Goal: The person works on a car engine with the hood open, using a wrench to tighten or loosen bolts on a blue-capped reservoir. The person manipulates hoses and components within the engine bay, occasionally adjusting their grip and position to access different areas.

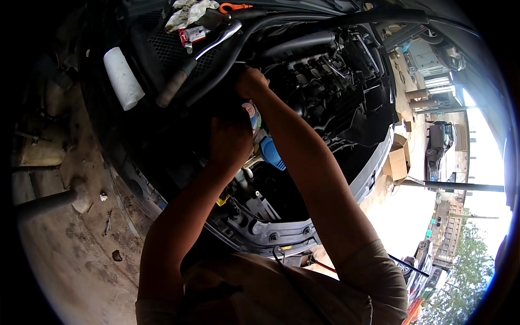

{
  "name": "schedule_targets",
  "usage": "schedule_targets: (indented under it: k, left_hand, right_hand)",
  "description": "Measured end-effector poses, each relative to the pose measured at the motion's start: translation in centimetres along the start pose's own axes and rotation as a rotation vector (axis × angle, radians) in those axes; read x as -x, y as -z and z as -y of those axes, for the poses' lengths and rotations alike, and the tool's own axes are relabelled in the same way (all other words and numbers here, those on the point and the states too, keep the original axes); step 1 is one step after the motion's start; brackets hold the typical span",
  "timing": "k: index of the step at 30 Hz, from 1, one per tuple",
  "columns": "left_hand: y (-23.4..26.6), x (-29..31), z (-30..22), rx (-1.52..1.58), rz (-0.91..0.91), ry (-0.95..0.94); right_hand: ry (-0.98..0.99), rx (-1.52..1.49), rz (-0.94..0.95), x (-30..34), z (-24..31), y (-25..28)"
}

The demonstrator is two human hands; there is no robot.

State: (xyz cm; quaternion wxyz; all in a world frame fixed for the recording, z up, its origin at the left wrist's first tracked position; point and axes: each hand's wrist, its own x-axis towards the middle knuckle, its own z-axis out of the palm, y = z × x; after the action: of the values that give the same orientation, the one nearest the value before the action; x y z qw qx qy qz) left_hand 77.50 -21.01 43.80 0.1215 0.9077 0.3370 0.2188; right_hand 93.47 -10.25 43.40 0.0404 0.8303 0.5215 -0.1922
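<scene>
Both hands reach down into a car's engine bay. My right hand (251, 83) is the farther one, curled closed beside the black trim below the windscreen. What it grips, if anything, is lost in shadow. My left hand (231, 139) is nearer and to the left, back of the hand up, its fingers hidden in the dark. Between the hands shows a reservoir with coloured labels (249, 112). A blue cap (272, 153) sits just right of my left wrist, partly beside my right forearm.
The black engine (319, 78) lies right of my arms. On the cowl rest a ratchet-like tool with a dark handle (176, 81), a white paper roll (123, 78), a red-and-white tube (193, 35), a crumpled rag (189, 13) and an orange-handled tool (234, 7). The front crossmember (276, 234) is nearest my body.
</scene>
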Motion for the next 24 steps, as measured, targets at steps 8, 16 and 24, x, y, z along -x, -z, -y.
schedule_targets:
  k: [8, 16, 24]
  left_hand:
    - [0.1, 0.3, 0.1, 0.035, -0.004, -0.015]
    - [-0.2, 0.3, 0.0, -0.006, -0.069, -0.001]
    - [-0.3, 0.3, 0.2, 0.033, -0.213, -0.030]
  right_hand:
    - [-0.027, -0.034, -0.046, 2.2, 0.9, 1.2]
    - [-0.161, -0.047, 0.020, 2.3, 2.0, 1.7]
    - [-0.115, -0.031, -0.059, 2.9, 1.9, 1.3]
